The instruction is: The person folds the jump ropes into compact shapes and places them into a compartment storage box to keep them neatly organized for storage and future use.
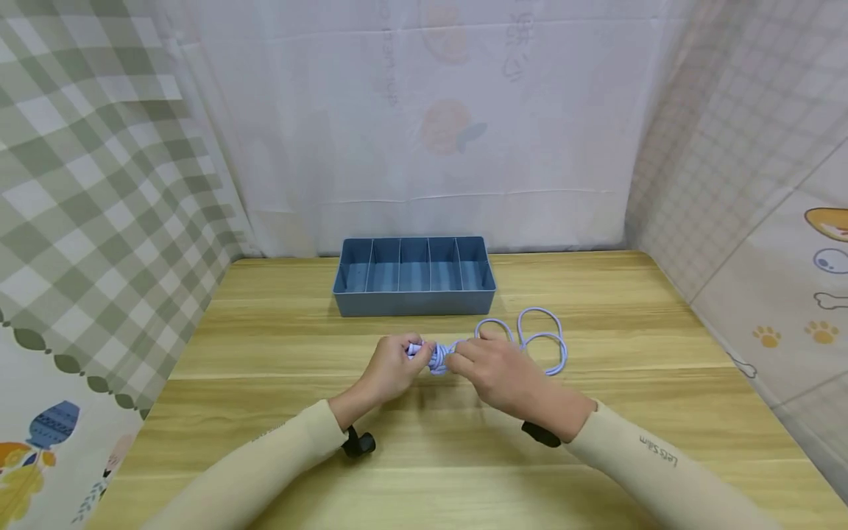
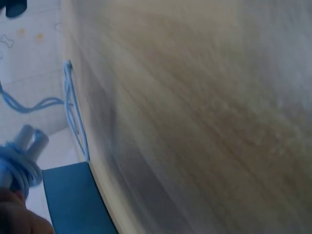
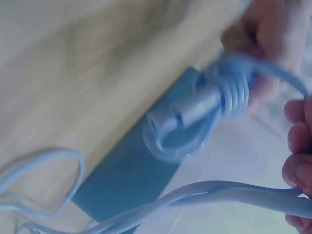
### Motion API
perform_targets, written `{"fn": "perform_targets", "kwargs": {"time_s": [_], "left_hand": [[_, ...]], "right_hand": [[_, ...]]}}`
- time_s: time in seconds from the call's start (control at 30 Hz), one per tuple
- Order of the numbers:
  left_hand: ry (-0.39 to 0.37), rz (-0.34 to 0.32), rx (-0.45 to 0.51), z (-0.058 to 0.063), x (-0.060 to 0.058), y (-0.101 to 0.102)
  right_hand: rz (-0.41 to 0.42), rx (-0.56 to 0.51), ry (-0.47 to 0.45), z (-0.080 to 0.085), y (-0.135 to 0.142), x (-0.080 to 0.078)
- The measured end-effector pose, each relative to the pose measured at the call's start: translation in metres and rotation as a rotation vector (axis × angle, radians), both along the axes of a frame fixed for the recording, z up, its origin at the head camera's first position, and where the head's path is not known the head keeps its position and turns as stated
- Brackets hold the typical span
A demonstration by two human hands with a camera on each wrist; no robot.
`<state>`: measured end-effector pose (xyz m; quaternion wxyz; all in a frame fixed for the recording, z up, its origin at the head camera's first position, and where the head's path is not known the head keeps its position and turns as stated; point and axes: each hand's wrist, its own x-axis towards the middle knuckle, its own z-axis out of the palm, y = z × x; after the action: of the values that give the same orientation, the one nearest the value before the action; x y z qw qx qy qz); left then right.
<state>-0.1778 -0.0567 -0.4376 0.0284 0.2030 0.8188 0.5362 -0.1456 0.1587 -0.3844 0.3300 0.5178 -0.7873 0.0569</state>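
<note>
A pale lilac-blue jump rope point(image 1: 438, 358) is held over the table, part of its cord wound in several turns around two tube-like handles point(image 3: 195, 105). My left hand point(image 1: 391, 368) grips the wound bundle, thumb on top. To its right, my right hand point(image 1: 497, 372) pinches the cord running from the bundle; in the right wrist view its fingertips point(image 3: 300, 168) hold the strand. Beyond that hand, loose loops of cord point(image 1: 563, 353) lie on the wood. In the left wrist view only a bit of the left hand point(image 2: 22, 219) shows, below the coils.
Behind the hands stands a blue-grey tray point(image 1: 414, 303) with several compartments. The wooden table point(image 1: 265, 353) is bordered by a pale curtain point(image 1: 318, 147) at the back and patterned cloths at both sides. A black camera strap point(image 1: 358, 444) sits on the left wrist.
</note>
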Motion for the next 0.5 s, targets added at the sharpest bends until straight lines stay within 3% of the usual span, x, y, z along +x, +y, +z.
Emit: {"fn": "perform_targets", "kwargs": {"time_s": [0.23,0.5], "left_hand": [[0.039,-0.272,0.056,0.006,0.011,-0.002],[0.056,-0.376,0.127,0.005,0.021,-0.005]], "right_hand": [[0.095,-0.09,-0.169,0.018,0.016,-0.02],[0.129,-0.122,-0.42,0.015,0.023,-0.033]]}}
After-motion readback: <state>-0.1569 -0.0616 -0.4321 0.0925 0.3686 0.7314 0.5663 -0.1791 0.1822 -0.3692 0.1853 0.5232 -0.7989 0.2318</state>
